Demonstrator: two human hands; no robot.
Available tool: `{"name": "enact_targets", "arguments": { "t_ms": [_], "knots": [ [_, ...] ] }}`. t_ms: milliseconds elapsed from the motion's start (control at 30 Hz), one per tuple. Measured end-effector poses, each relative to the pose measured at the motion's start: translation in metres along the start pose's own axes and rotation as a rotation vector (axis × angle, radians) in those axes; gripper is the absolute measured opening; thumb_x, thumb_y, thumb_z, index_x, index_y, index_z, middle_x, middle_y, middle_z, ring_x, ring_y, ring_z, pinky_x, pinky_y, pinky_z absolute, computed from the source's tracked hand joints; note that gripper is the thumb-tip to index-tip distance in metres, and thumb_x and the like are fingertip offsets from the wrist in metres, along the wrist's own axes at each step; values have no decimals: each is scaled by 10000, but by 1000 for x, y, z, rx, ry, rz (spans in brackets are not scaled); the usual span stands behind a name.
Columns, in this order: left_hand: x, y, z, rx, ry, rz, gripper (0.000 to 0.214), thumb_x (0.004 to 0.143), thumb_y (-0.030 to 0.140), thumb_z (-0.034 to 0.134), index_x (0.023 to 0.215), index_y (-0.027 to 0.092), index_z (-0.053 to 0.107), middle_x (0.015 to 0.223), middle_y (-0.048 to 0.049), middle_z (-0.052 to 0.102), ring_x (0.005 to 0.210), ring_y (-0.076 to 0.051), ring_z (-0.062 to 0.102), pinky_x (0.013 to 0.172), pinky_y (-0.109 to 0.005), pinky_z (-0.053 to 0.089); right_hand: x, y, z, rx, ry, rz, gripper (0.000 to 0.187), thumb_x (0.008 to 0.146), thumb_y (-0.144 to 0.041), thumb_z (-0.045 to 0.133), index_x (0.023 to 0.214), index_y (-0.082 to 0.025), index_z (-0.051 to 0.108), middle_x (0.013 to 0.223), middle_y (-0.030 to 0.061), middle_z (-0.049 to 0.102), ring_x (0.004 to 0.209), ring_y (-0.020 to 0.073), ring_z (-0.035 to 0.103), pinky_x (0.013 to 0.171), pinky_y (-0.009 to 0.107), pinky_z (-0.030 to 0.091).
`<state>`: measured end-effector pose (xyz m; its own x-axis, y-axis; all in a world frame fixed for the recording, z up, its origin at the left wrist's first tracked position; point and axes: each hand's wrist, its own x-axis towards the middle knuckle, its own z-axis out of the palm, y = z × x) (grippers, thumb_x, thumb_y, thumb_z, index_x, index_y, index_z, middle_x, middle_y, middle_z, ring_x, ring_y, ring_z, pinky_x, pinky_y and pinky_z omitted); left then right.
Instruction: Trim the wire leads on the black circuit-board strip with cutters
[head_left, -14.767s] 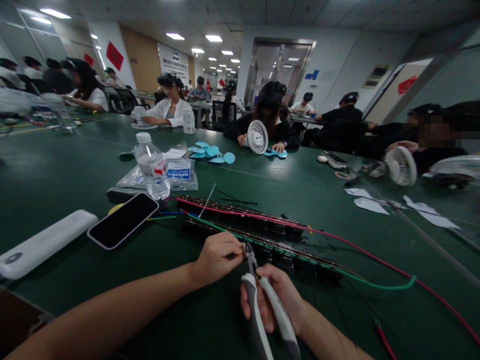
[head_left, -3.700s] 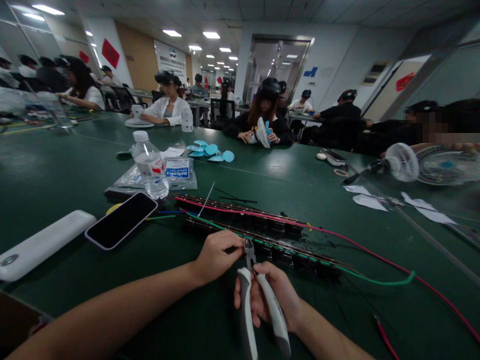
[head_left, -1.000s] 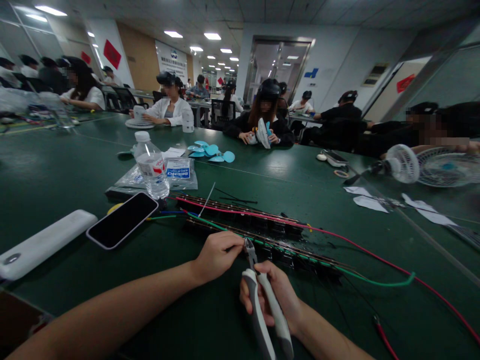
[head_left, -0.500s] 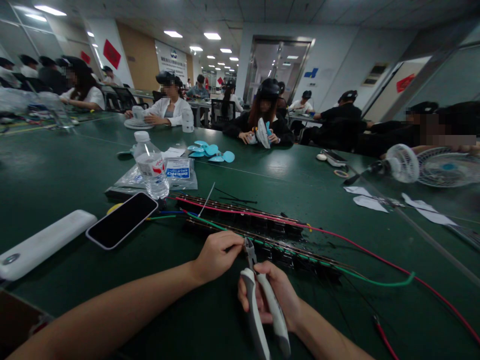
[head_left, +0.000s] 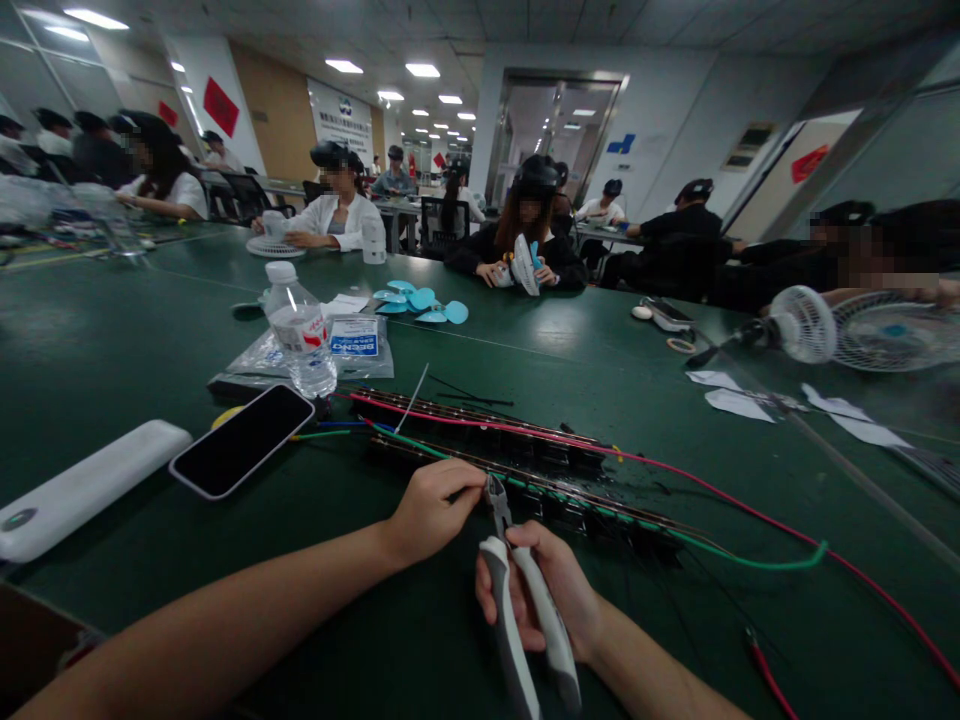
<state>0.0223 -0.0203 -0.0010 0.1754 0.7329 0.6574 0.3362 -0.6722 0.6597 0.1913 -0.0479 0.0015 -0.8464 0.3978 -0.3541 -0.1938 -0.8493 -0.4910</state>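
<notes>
My right hand [head_left: 541,592] grips a pair of grey-handled cutting pliers [head_left: 517,610], jaws pointing up toward the near end of a long black terminal strip [head_left: 540,490]. My left hand [head_left: 433,510] is closed in a pinch right at the plier jaws; what it pinches is too small to make out. A green wire [head_left: 750,562] runs along the near strip and a red wire [head_left: 675,478] along the far strip [head_left: 487,425].
A black phone [head_left: 241,438], white power bank [head_left: 79,488], water bottle [head_left: 301,330] and plastic bag [head_left: 352,345] lie to the left. Blue fan blades [head_left: 424,303], small white fans [head_left: 802,325], paper scraps [head_left: 731,402]. Other people sit around the green table [head_left: 112,350].
Almost nothing moves: the plier handles shift slightly in my right hand while both hands stay at the near end of the strip.
</notes>
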Motion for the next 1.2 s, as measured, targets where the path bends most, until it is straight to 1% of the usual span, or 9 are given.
{"name": "enact_targets", "arguments": {
  "t_ms": [133,333,533,733,833,967,1200],
  "knots": [
    [0,-1,0,5,5,2,138,826,142,532,818,146,670,770,-64,680,723,-154,629,683,-283,518,0,0,-1,-13,3,-1,493,766,-475,325,716,-60,585,588,133,613,328,54,326,284,155,193],
    [1,0,-1,-26,-12,-19,138,828,130,534,808,147,669,782,-60,681,734,-150,626,694,-278,513,-1,-2,-2,-42,9,32,503,760,-485,317,709,-66,589,561,113,599,316,62,341,275,159,174],
    [5,-1,-2,-94,-55,-80,137,825,128,534,778,138,662,757,-47,671,701,-136,616,668,-257,502,0,-2,-5,0,-44,20,503,762,-478,299,693,-66,579,540,112,583,326,43,244,271,147,149],
    [6,2,-2,-136,-71,-120,113,813,121,549,772,129,654,750,-47,665,698,-137,613,666,-254,496,0,-5,-5,18,-67,31,488,768,-469,296,676,-74,567,539,110,579,344,46,232,277,145,148],
    [6,1,-2,-132,-61,-125,102,805,121,559,782,128,658,757,-50,666,703,-139,610,673,-260,495,0,-4,-5,22,-72,23,479,763,-468,318,705,-70,577,565,115,593,354,52,272,288,147,170],
    [5,0,-2,-131,-76,-121,116,807,105,552,785,128,663,768,-51,664,716,-140,605,686,-266,491,0,-3,-3,22,-64,13,485,772,-451,318,770,-50,592,628,140,618,367,66,354,311,163,235],
    [5,2,-4,-145,-82,-110,117,812,107,549,789,129,662,795,-61,660,744,-147,604,710,-274,491,-1,-6,0,1,-98,28,495,747,-453,360,828,-26,596,691,166,645,388,97,474,345,189,344]
  ]
}}
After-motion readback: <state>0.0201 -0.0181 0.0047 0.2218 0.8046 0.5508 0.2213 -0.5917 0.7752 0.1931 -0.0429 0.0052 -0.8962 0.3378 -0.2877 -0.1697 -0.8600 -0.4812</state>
